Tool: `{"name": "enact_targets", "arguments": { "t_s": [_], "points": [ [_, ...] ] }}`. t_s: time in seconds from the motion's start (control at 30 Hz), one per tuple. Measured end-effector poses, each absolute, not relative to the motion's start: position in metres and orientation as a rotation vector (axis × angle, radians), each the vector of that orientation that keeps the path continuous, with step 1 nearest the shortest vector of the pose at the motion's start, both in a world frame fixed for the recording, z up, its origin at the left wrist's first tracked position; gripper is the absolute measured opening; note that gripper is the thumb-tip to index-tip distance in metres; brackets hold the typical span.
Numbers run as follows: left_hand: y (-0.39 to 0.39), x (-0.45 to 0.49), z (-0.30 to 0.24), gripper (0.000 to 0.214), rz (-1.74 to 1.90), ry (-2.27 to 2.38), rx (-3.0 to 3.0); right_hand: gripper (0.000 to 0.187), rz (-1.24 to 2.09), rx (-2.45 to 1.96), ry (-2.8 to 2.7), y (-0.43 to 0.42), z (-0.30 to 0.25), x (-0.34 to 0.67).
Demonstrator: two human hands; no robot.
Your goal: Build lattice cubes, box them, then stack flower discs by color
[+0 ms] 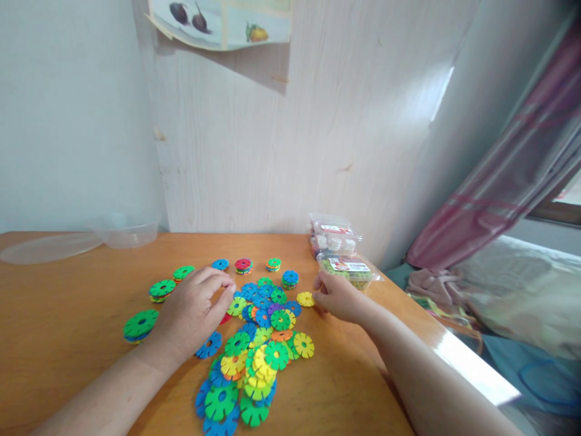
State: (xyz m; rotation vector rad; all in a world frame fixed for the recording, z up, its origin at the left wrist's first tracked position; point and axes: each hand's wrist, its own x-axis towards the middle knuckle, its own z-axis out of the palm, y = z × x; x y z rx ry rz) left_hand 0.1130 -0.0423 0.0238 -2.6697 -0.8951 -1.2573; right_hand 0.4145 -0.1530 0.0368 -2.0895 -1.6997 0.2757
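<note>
Notched plastic flower discs in green, blue, yellow, orange and red lie in a loose pile (263,357) down the middle of the table. Over the pile's left side is my left hand (193,312), its fingers curved and the thumb apart from the index finger; nothing shows between them. My right hand (338,297) is on the pile's right, with fingers curled together and their tips partly hidden. A single yellow disc (305,299) lies just left of those fingertips; I cannot tell whether they touch it. A blue disc (209,345) lies beside my left wrist.
Small disc stacks arc around the pile, among them a green-topped stack (141,325), a red-topped stack (244,265) and a blue-topped stack (290,278). Clear fruit boxes (347,266) stand by the right edge. A clear plastic tub (129,235) and lid (49,248) are back left.
</note>
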Motion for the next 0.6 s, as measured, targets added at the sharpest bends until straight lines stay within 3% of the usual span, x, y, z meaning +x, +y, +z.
{"name": "enact_targets", "arguments": {
  "t_s": [0.13,0.6],
  "points": [
    [-0.042,0.113,0.024,0.02,-1.248,-0.901,-2.676,0.025,0.331,-2.107,-1.8,-0.153,0.032,0.416],
    [-0.044,0.113,0.026,0.021,-1.254,-0.891,-2.672,0.023,0.25,-2.065,-1.788,-0.152,0.034,0.409]
  ]
}}
